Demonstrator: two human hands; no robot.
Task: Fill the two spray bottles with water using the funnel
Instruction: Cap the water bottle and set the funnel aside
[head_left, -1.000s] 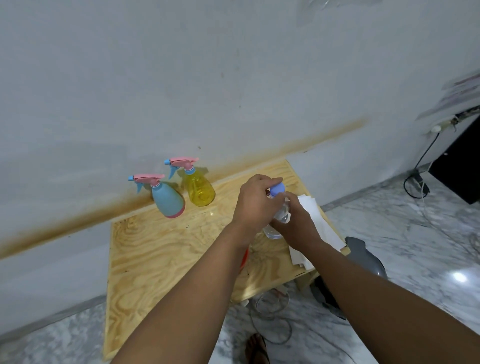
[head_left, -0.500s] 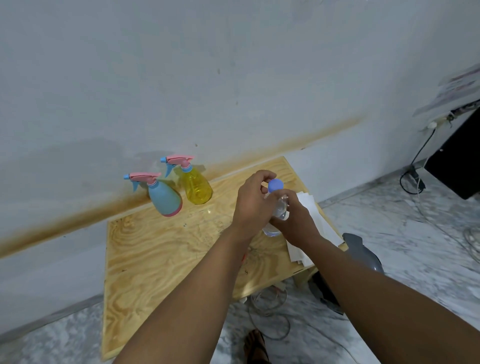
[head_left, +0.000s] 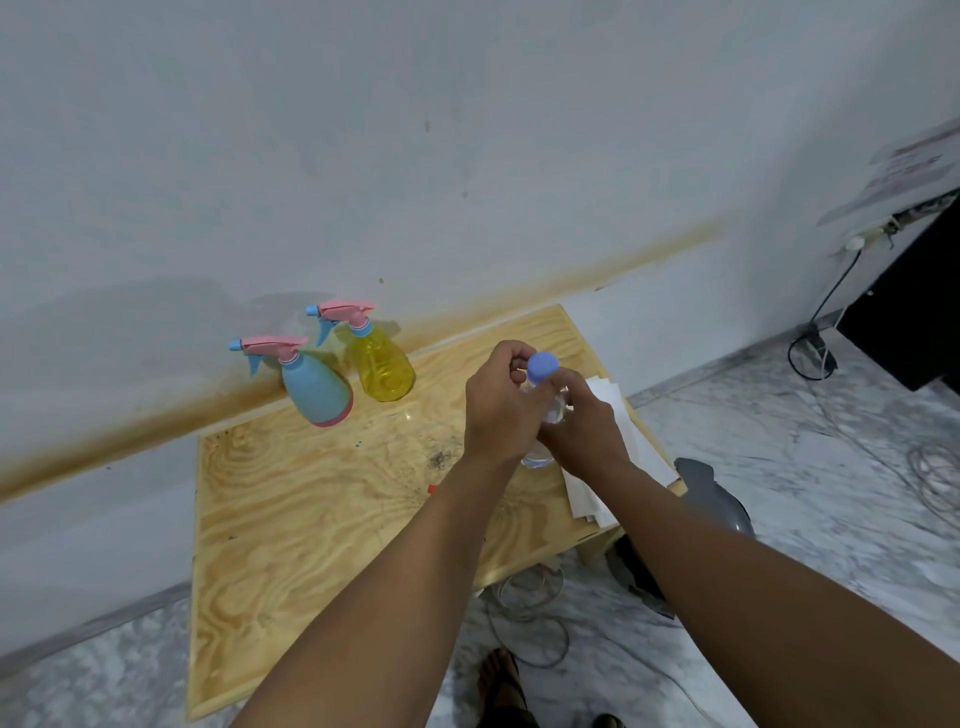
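Two spray bottles with pink trigger heads stand near the wall on the wooden table (head_left: 291, 519): a blue one (head_left: 317, 387) and a clear yellow one (head_left: 382, 366) to its right. Over the table's right part, my right hand (head_left: 587, 431) grips the body of a clear water bottle (head_left: 556, 411). Its round blue cap (head_left: 543, 366) sticks up between my hands. My left hand (head_left: 496, 402) is curled at the cap's left side, fingertips on it. A small red object (head_left: 432, 488) peeks out beside my left forearm, mostly hidden.
White paper sheets (head_left: 623, 431) lie on the table's right edge under my right arm. A grey object (head_left: 711, 493) sits on the marble floor right of the table. Cables run across the floor at right and under the table. My foot (head_left: 501, 675) shows below.
My left hand's fingers have slid from on top of the blue cap to its side, so the cap now shows fully. The right hand keeps its grip on the bottle.
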